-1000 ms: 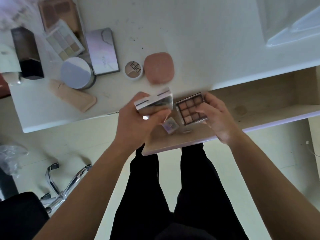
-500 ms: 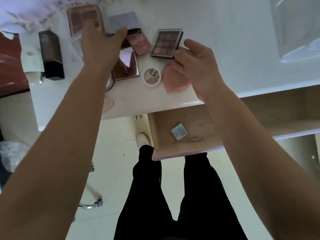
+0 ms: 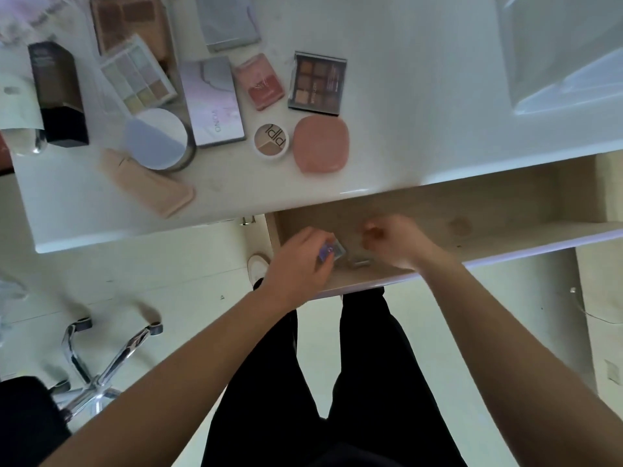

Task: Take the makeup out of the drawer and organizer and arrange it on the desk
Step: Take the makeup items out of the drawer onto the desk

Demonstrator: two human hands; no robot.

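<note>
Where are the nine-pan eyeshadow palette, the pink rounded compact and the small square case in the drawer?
nine-pan eyeshadow palette [image 3: 317, 83]: head view, middle pan.
pink rounded compact [image 3: 320, 143]: head view, centre of the lid.
small square case [image 3: 333, 252]: head view, exposed corner at the left hand [image 3: 298, 261].

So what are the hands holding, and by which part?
Left hand grips the small square compact by one edge, inside the drawer. Right hand, loosely curled, holds nothing visible.

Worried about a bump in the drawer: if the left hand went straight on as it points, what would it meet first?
Probably the right hand, its curled fingers just beyond the small square case the left hand grips; relative depth in the drawer is unclear.
</note>
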